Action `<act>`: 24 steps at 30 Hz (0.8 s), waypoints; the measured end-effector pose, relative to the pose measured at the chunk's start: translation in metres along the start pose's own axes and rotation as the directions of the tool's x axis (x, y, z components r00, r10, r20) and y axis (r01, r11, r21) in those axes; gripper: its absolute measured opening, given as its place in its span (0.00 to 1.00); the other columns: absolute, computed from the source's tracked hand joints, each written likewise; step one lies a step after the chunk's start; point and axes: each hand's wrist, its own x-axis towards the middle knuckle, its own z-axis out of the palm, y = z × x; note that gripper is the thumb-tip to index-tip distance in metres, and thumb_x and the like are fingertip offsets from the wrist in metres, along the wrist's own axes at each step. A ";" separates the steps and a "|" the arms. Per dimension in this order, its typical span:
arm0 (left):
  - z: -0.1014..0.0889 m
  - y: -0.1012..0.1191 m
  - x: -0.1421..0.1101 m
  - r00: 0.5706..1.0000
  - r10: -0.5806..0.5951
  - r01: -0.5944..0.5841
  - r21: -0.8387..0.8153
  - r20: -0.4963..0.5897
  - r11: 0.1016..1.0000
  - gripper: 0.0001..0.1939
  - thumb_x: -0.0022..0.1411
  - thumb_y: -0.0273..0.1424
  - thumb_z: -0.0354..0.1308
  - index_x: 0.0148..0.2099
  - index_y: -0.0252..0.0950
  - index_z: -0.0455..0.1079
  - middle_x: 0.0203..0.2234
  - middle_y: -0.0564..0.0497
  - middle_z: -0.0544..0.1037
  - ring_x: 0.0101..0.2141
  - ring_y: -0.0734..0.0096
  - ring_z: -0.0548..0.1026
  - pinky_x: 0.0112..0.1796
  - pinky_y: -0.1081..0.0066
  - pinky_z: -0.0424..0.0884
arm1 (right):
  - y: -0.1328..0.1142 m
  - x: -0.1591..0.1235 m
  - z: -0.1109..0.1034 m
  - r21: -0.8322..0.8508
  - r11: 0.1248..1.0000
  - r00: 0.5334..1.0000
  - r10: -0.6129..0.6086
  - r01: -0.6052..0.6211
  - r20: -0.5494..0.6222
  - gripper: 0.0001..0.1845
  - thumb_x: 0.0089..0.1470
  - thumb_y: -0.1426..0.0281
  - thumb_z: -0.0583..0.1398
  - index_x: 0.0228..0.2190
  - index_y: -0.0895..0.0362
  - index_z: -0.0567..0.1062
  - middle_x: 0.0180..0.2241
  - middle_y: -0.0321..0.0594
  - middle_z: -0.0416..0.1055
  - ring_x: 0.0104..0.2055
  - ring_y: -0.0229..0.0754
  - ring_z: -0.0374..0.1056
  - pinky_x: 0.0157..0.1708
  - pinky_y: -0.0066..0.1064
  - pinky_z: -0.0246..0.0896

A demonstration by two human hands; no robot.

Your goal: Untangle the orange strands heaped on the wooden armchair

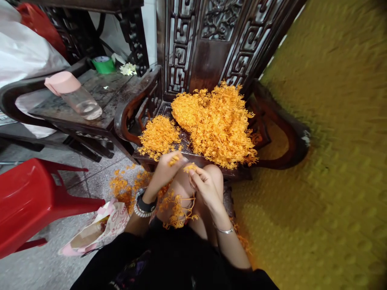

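The left hand [166,171] pinches an orange sprig [173,160] and the right hand [205,191] a second sprig [190,167], just before the orange heap [217,125] on the carved chair [208,60]; a slack pinch could drop them onto the floor [45,266].

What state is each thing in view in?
Left hand: pinching an orange sprig
Right hand: pinching a second sprig
Larger orange pile: heaped on chair seat
Smaller orange pile: heaped beside it
Floor bits: scattered
Jar: lying on its side, pink cap on, nearly empty
Bag: mouth open
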 end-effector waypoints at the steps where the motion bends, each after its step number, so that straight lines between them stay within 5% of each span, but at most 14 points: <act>1: 0.004 -0.002 -0.003 0.994 -0.006 -0.006 0.113 0.105 0.994 0.17 0.52 0.39 0.64 0.21 0.34 0.64 0.16 0.56 0.61 0.20 0.79 0.57 0.22 0.75 0.51 | -0.002 0.000 0.000 -0.025 1.000 1.000 0.000 0.000 0.019 0.20 0.53 0.57 0.59 0.19 0.57 0.63 0.15 0.27 0.50 0.17 0.28 0.42 0.16 0.24 0.34; 4: 0.011 -0.007 -0.010 0.972 -0.016 -0.029 0.184 0.237 0.983 0.20 0.56 0.41 0.59 0.20 0.34 0.61 0.17 0.56 0.60 0.21 0.77 0.57 0.24 0.73 0.52 | -0.004 -0.002 0.002 -0.044 0.999 0.993 0.024 -0.019 0.113 0.23 0.53 0.57 0.59 0.16 0.57 0.60 0.14 0.27 0.49 0.16 0.28 0.41 0.16 0.25 0.32; 9: 0.025 -0.015 -0.020 0.986 -0.135 0.152 -0.193 0.100 0.969 0.26 0.58 0.46 0.57 0.18 0.34 0.55 0.15 0.57 0.55 0.18 0.79 0.53 0.21 0.72 0.49 | 0.001 -0.008 0.016 0.259 0.959 0.980 0.064 -0.113 0.188 0.27 0.48 0.53 0.61 0.15 0.55 0.56 0.11 0.25 0.46 0.13 0.27 0.40 0.14 0.23 0.35; 13: 0.028 -0.013 -0.017 0.959 -0.265 0.275 -0.525 0.097 0.805 0.28 0.57 0.41 0.61 0.18 0.35 0.48 0.13 0.59 0.50 0.15 0.82 0.48 0.17 0.75 0.46 | 0.002 -0.015 0.020 0.474 0.873 0.976 0.013 -0.117 0.216 0.29 0.47 0.53 0.60 0.12 0.54 0.52 0.08 0.23 0.40 0.09 0.26 0.35 0.10 0.22 0.33; 16: 0.013 -0.005 -0.004 0.961 -0.276 0.220 -0.702 0.035 0.677 0.28 0.65 0.38 0.52 0.20 0.36 0.42 0.13 0.60 0.44 0.14 0.82 0.43 0.14 0.78 0.43 | -0.005 -0.022 0.010 0.534 0.845 0.987 -0.056 -0.034 0.151 0.30 0.48 0.55 0.58 0.11 0.54 0.47 0.07 0.22 0.35 0.09 0.26 0.31 0.09 0.22 0.34; 18: 0.001 -0.001 0.004 0.966 -0.259 0.158 -0.794 0.000 0.587 0.26 0.69 0.37 0.44 0.20 0.35 0.42 0.13 0.59 0.44 0.14 0.82 0.44 0.14 0.81 0.45 | -0.010 -0.029 -0.006 0.403 0.913 0.996 -0.088 0.071 0.022 0.29 0.50 0.55 0.57 0.11 0.54 0.48 0.07 0.24 0.38 0.09 0.27 0.34 0.11 0.23 0.37; 21: -0.013 0.004 0.013 0.969 -0.248 0.156 -0.812 0.015 0.563 0.27 0.71 0.38 0.36 0.19 0.34 0.49 0.13 0.57 0.48 0.14 0.82 0.50 0.15 0.81 0.48 | -0.006 -0.045 -0.046 -0.121 0.985 0.972 -0.145 0.123 -0.187 0.28 0.52 0.56 0.57 0.10 0.56 0.55 0.10 0.29 0.47 0.13 0.29 0.43 0.14 0.24 0.42; 24: -0.020 0.006 0.018 0.969 -0.246 0.139 -0.783 -0.019 0.607 0.27 0.71 0.39 0.36 0.20 0.34 0.55 0.14 0.56 0.52 0.15 0.81 0.53 0.15 0.80 0.50 | 0.019 -0.073 -0.100 -0.579 0.808 0.966 -0.048 -0.112 -0.253 0.28 0.53 0.55 0.56 0.10 0.57 0.59 0.10 0.34 0.53 0.14 0.33 0.52 0.17 0.26 0.47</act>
